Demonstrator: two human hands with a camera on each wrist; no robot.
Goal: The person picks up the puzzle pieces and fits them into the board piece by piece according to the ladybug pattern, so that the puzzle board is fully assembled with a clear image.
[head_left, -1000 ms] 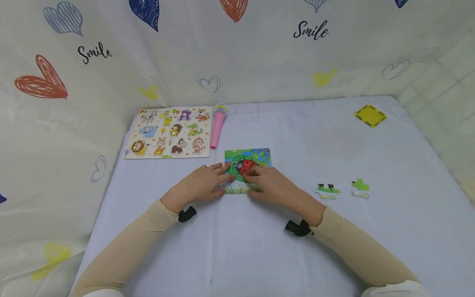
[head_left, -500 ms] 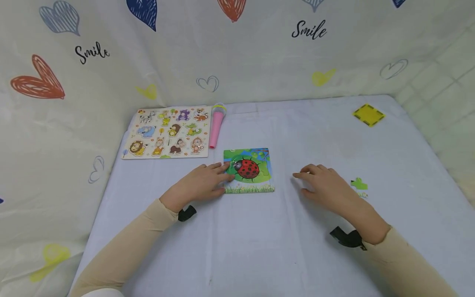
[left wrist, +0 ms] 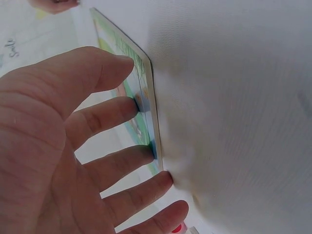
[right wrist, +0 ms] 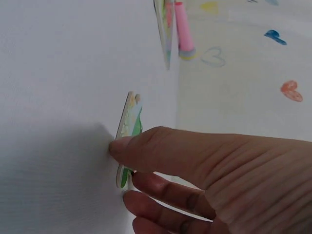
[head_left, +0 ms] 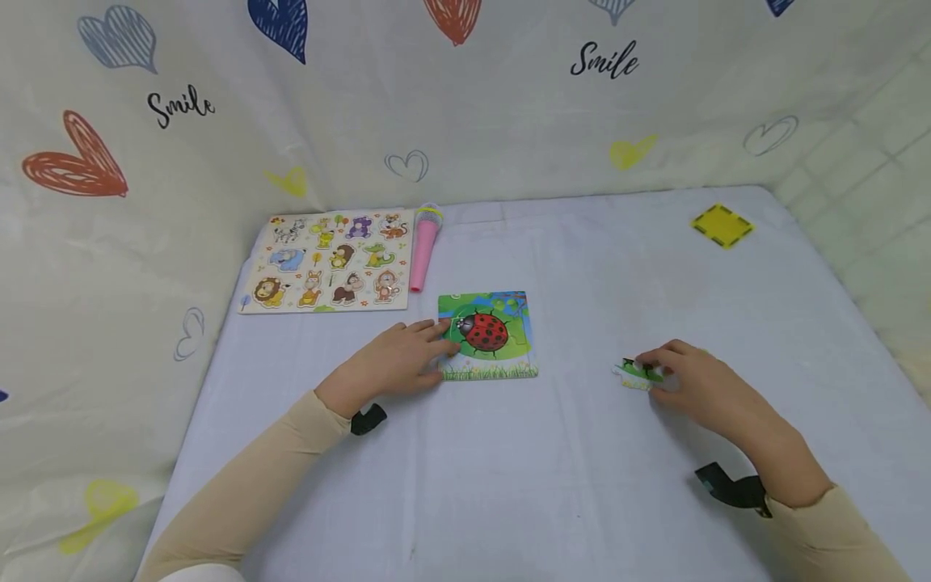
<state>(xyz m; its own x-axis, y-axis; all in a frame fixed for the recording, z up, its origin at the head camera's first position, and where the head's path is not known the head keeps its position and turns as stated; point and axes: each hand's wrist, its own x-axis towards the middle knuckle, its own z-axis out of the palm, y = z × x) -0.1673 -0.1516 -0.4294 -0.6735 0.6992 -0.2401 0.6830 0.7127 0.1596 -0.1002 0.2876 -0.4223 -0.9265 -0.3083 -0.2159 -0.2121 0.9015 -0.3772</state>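
A square ladybug puzzle board (head_left: pixel 486 333) lies flat in the middle of the table. My left hand (head_left: pixel 393 357) rests at its left edge, fingers extended, fingertips on the border; the left wrist view shows the straight fingers (left wrist: pixel 119 163) along the board's edge (left wrist: pixel 157 131). Farther right, my right hand (head_left: pixel 709 390) pinches a small green-and-white jigsaw piece (head_left: pixel 634 374) between thumb and forefinger. Seen from the right wrist, the thumb (right wrist: pixel 141 148) covers part of that jigsaw piece (right wrist: pixel 130 114), which is at the tabletop. My right hand hides the spot where another piece lay.
At the back left lies an animal peg puzzle (head_left: pixel 327 263), with a pink toy microphone (head_left: pixel 424 250) beside it. A yellow square with black dashes (head_left: pixel 722 225) is at the far right. A printed cloth (head_left: pixel 509 113) hangs behind the table (head_left: pixel 480 477).
My right hand left the ladybug board, moved right across the table and took hold of the jigsaw piece. The left hand stays at the board's edge.
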